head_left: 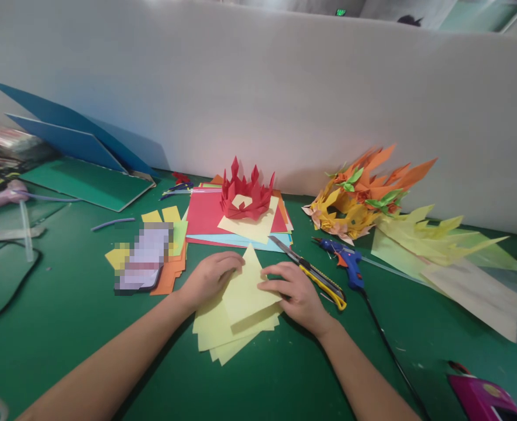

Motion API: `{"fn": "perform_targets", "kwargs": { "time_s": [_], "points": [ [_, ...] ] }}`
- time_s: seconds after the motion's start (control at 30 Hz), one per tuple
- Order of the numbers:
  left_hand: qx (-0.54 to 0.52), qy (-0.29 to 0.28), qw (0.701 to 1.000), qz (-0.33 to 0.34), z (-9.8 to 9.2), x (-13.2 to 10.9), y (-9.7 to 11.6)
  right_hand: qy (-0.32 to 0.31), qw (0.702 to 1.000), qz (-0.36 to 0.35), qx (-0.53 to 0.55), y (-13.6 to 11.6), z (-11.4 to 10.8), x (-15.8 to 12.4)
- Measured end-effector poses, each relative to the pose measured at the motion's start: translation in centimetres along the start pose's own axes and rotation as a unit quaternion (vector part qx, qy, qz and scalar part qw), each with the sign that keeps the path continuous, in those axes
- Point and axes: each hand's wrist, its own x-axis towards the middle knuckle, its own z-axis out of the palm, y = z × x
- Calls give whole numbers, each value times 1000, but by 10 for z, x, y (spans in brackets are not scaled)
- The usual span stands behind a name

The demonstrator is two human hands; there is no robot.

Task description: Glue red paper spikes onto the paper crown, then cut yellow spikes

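Observation:
A pale yellow sheet of paper (250, 292), with a pointed corner facing away from me, is held between my two hands. My left hand (212, 278) is closed on its left edge, fingers curled over near the tip. On the opposite edge, my right hand (296, 295) grips the sheet, its fingers bent and slightly apart; the thumb is partly hidden. Beneath the sheet lies a loose, fanned stack of yellow paper squares (223, 345). Close by my right hand rests a yellow-and-black utility knife (320, 280) with its blade out.
A red paper crown (246, 196) stands on coloured sheets (201, 213). Orange and yellow crowns (350, 204) sit at right, near a blue glue gun (350, 263). A phone (144, 257) lies on paper squares at left. Blue boards (74, 143) lean behind.

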Motion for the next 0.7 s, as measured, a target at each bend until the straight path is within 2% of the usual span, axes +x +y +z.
{"fn": "perform_targets", "kwargs": {
  "time_s": [0.1,0.2,0.3,0.5,0.6,0.7],
  "points": [
    [8,-54,998,14,-1,0,-2,-56,998,-18,8,0,1,0],
    [-3,-92,995,28,-3,0,-4,-77,997,-19,11,0,3,0],
    [-6,-115,993,31,-8,2,-4,-82,996,-14,26,-1,5,0],
    [-1,-154,988,-4,-15,4,4,-76,993,12,90,-4,2,4],
    [6,-180,983,-29,-15,3,4,-80,992,29,90,-4,1,4],
    [4,-181,983,-32,-15,3,2,-81,992,41,84,-2,2,2]
  ]
}}
